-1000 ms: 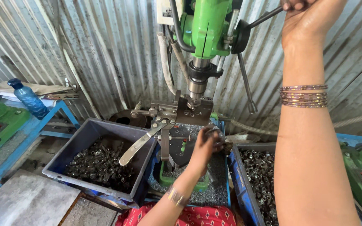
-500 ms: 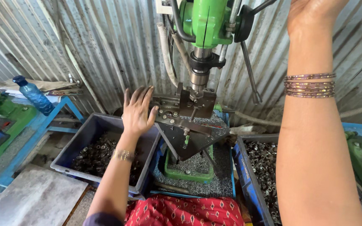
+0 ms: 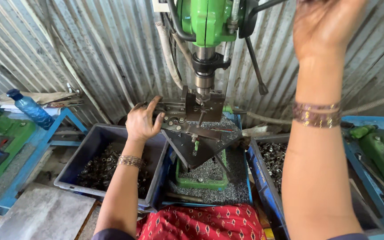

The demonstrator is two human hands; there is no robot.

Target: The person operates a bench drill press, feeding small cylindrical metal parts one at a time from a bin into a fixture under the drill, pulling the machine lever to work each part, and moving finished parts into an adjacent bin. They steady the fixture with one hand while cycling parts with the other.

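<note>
Left hand: the left hand is spread, fingers loosely apart, palm and thumb resting against the left end of the metal clamp fixture; it grips nothing.
Right hand: the right hand is raised at the top edge, at the end of the drill press feed handle; its fingers are cut off, so its grip cannot be told.
Fixture: sits directly under the spindle of the green drill press.
Bins: a grey-blue bin of small metal parts lies below the left hand; another bin stands to the right.
</note>
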